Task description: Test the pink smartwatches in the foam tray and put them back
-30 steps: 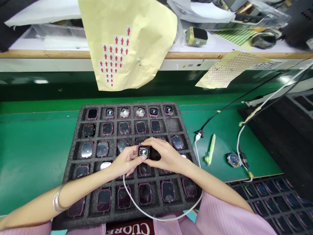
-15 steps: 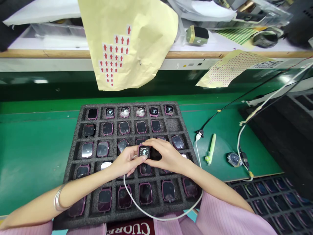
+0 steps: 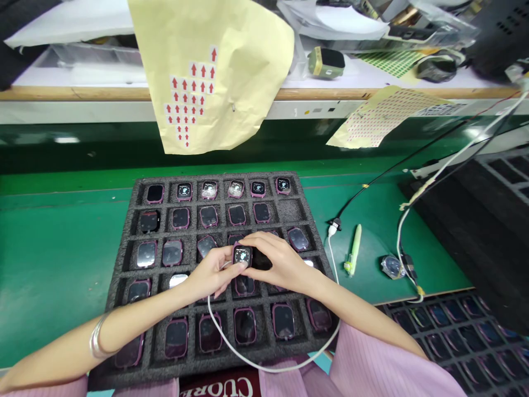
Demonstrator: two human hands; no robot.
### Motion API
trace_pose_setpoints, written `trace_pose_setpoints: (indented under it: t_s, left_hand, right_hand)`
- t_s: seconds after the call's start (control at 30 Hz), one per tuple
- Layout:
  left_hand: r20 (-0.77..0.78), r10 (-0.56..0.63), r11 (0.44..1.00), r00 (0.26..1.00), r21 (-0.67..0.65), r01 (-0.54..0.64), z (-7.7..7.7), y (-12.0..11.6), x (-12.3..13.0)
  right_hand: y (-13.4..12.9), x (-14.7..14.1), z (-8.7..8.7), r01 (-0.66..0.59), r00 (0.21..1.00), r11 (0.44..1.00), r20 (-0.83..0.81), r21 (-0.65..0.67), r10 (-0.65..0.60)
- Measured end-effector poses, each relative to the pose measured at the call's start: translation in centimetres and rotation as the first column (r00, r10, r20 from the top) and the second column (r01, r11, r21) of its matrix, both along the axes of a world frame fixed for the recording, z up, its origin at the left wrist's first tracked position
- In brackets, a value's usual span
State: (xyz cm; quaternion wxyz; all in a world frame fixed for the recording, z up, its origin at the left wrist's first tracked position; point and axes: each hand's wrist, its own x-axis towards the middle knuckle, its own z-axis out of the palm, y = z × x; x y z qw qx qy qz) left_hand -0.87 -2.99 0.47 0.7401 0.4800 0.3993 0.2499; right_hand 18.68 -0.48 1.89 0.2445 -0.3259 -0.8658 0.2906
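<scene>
Your left hand [image 3: 215, 271] grips a small square watch [image 3: 242, 255] with a purple case and lit black screen, and your right hand [image 3: 279, 260] pinches its other side. You hold it over a dark grey foam tray [image 3: 290, 210] of similar purple-cased watches [image 3: 245, 325] on the green bench [image 3: 61, 242], a thin white cable [image 3: 268, 369] looping below your left hand.

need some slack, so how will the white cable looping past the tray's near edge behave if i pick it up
The white cable is probably floppy with a little spring, as it bends in one smooth, wide curve. It looks light, being thin for its length. Pulling it would likely tug at the left hand, where one end disappears.
</scene>
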Motion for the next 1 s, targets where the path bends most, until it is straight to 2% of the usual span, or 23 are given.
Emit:
trace_pose_setpoints:
  t_s: [0.63, 0.73, 0.83, 0.93, 1.0]
  left_hand:
    - [-0.037, -0.013, 0.999, 0.999, 0.043, 0.014, -0.4, -0.2, 0.1]
    - [-0.048, 0.031, 0.993, 0.998, 0.117, -0.025, -0.4, -0.3, 0.2]
    - [-0.059, 0.054, 0.978, 0.997, 0.203, -0.041, -0.5, -0.5, 0.3]
    - [-0.083, -0.01, 0.982, 0.996, 0.185, 0.026, -0.6, -0.8, 0.3]
    - [-0.116, -0.065, 0.976, 0.991, 0.201, 0.088, -0.7, -1.1, 0.3]
  right_hand:
    - [-0.3, -0.2, 0.2, 0.041, 0.999, 0.996, 0.014, 0.077, -0.042]
    - [-0.4, -0.3, 0.5, 0.042, 0.999, 0.995, -0.004, 0.087, -0.042]
    - [0.2, 0.6, 1.3, 0.052, 0.993, 0.996, -0.108, 0.069, -0.045]
    - [2.1, 3.1, 1.9, 0.214, 0.964, 0.973, -0.175, 0.081, -0.198]
    - [3.8, 5.5, 1.8, 0.368, 0.929, 0.916, -0.095, 0.159, -0.357]
